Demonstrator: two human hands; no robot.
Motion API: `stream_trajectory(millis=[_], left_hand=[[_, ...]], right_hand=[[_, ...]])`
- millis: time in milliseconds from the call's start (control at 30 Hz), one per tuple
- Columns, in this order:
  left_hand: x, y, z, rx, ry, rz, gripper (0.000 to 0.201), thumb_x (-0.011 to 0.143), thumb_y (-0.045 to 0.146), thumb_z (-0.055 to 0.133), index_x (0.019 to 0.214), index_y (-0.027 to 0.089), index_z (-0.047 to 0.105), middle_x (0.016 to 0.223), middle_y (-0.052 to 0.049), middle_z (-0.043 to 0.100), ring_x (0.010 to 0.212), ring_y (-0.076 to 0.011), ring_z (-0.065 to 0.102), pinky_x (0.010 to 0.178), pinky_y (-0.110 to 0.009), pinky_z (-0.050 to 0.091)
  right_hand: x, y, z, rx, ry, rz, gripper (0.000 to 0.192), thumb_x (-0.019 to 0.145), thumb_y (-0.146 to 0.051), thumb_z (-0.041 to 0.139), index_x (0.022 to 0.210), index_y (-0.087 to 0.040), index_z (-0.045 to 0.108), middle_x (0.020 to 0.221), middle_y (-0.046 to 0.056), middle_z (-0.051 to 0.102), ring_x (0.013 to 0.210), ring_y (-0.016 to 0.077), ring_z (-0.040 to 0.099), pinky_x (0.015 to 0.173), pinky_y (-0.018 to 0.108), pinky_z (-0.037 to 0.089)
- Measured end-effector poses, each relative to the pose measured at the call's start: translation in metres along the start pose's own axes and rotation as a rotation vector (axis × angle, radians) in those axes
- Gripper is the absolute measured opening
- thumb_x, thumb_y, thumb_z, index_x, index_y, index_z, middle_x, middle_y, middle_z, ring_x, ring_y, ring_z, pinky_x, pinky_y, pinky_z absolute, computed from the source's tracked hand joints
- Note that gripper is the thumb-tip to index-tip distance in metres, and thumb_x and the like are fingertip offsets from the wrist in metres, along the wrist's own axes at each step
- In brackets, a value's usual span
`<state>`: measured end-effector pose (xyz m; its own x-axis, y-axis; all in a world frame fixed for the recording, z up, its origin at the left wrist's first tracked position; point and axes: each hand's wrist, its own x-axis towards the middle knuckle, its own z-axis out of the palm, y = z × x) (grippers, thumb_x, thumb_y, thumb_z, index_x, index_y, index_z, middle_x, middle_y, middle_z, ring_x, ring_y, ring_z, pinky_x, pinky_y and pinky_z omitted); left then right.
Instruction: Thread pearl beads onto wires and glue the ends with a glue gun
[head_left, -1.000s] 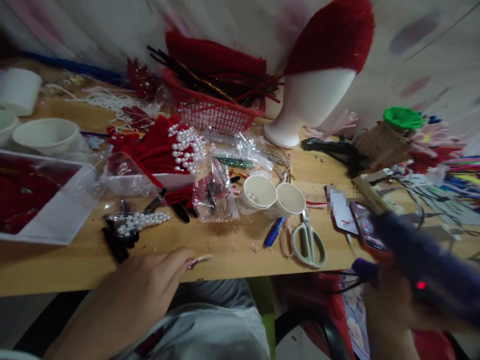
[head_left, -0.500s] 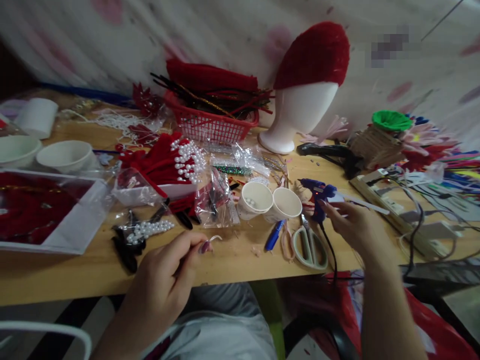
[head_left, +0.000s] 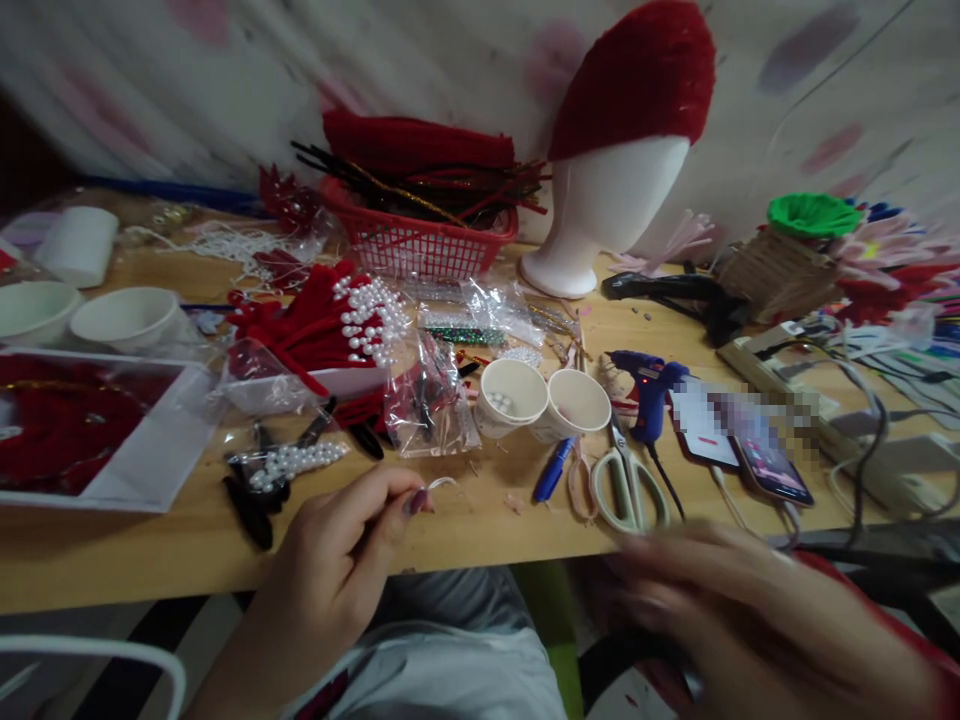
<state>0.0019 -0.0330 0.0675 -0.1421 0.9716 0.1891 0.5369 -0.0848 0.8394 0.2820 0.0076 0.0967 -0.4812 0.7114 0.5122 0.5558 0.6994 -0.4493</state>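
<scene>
Cluttered table (head_left: 465, 525): left hand (head_left: 341, 545) pinches thin strip (head_left: 441, 483)

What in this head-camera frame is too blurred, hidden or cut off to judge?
- Right hand: motion blur; grip and contents unreadable.
- Left hand: pinches a small pale piece, too small to identify.
- Phone and card beside it: pixelated.
- Left paper cup: small white items inside, too small to name.
- Clear tray: cut by the left edge.

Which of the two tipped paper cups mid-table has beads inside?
The left paper cup: white pearls show in its mouth. The right paper cup beside it looks empty.
</scene>
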Motion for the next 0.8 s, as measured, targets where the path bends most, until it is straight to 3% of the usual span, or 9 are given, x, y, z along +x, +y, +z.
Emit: stream_trajectory(millis=[67, 133, 267, 567, 800], left_hand=[[-0.002, 0.001, -0.002, 0.008, -0.042, 0.024, 0.022, 0.105, 0.028, 0.051, 0.093, 0.025, 0.069, 0.076, 0.003, 0.074, 0.069, -0.0142, 0.070, 0.063, -0.021, 0.051], [-0.004, 0.003, -0.004, 0.018, -0.062, 0.039, 0.022, 0.105, 0.025, 0.050, 0.094, 0.026, 0.070, 0.078, 0.004, 0.075, 0.070, -0.0133, 0.070, 0.065, -0.021, 0.051], [-0.005, 0.007, -0.005, 0.018, -0.062, 0.039, 0.024, 0.104, 0.021, 0.048, 0.096, 0.027, 0.070, 0.079, 0.006, 0.076, 0.071, -0.0121, 0.071, 0.066, -0.020, 0.051], [-0.002, 0.009, -0.007, 0.063, -0.106, 0.067, 0.023, 0.104, 0.020, 0.048, 0.093, 0.026, 0.067, 0.073, 0.006, 0.072, 0.063, -0.0112, 0.068, 0.060, -0.018, 0.051], [-0.005, 0.003, -0.007, 0.107, -0.102, 0.098, 0.020, 0.104, 0.019, 0.048, 0.097, 0.026, 0.066, 0.075, 0.007, 0.074, 0.065, -0.0108, 0.071, 0.064, -0.018, 0.053]], right_hand=[[0.021, -0.005, 0.029, 0.092, 0.025, 0.004, 0.018, 0.103, -0.021, 0.066, 0.119, -0.027, 0.073, 0.118, 0.007, 0.075, 0.102, 0.0214, 0.074, 0.081, 0.030, 0.065], [0.038, -0.010, 0.054, 0.154, 0.013, -0.030, 0.022, 0.101, -0.022, 0.070, 0.123, -0.025, 0.073, 0.130, 0.012, 0.072, 0.108, 0.0248, 0.073, 0.087, 0.037, 0.064], [0.051, -0.012, 0.081, 0.209, -0.021, -0.103, 0.023, 0.101, -0.017, 0.069, 0.123, -0.022, 0.074, 0.134, 0.014, 0.071, 0.101, 0.0241, 0.070, 0.080, 0.039, 0.064], [0.051, -0.011, 0.090, 0.305, -0.019, -0.097, 0.018, 0.101, -0.010, 0.063, 0.104, -0.022, 0.076, 0.125, 0.012, 0.076, 0.091, 0.0209, 0.072, 0.075, 0.037, 0.064], [0.052, -0.014, 0.089, 0.322, 0.035, -0.032, 0.015, 0.093, -0.010, 0.074, 0.083, -0.021, 0.071, 0.106, 0.008, 0.078, 0.081, 0.0187, 0.073, 0.070, 0.033, 0.062]])
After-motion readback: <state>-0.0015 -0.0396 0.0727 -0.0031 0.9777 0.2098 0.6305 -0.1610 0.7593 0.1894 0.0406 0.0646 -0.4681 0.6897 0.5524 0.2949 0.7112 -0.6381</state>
